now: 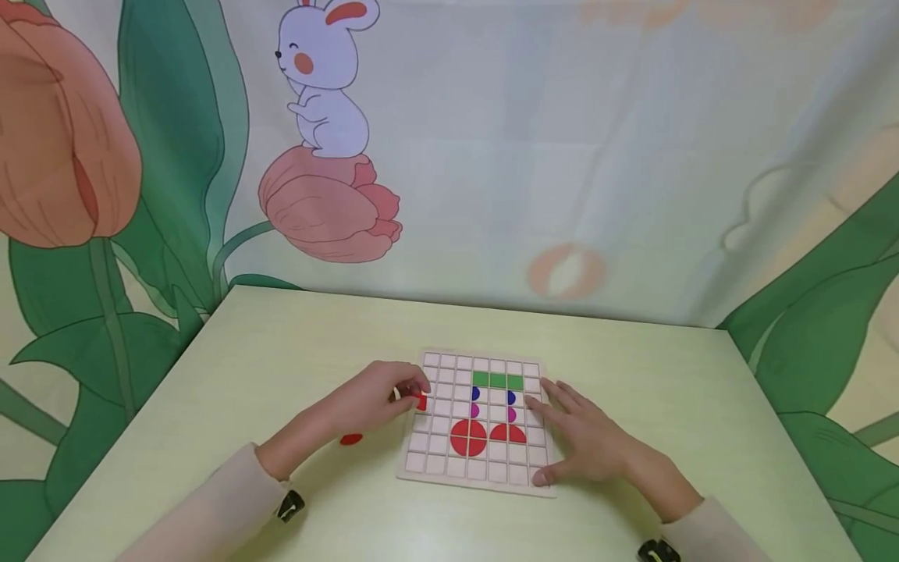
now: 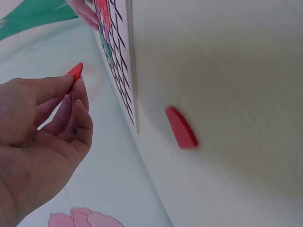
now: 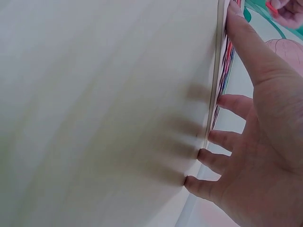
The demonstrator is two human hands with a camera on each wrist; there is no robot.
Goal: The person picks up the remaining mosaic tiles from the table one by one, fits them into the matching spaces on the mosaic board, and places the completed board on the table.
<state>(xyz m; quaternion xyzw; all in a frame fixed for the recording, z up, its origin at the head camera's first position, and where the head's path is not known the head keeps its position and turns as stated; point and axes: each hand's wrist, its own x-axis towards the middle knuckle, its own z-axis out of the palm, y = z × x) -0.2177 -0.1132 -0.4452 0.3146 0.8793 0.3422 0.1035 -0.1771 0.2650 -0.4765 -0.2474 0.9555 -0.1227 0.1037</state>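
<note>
My left hand (image 1: 379,394) pinches a small red piece (image 1: 422,402) between thumb and fingertips, over the left edge of a white grid board (image 1: 438,460). In the left wrist view that red piece (image 2: 75,72) pokes up from the fingertips, its lower part hidden by them. On the board lie green squares (image 1: 497,380), blue and magenta half-rounds, a full red circle (image 1: 467,438) of quarter pieces and a red half circle (image 1: 508,433). With fingers spread, my right hand (image 1: 590,437) rests along the board's right edge, thumb near the lower right corner.
A loose red quarter-round piece (image 2: 182,130) lies on the pale table (image 1: 337,328) to the left of the board, just below the left wrist in the head view. Behind the table's far edge hangs a curtain (image 1: 477,156) printed with tulips and a rabbit.
</note>
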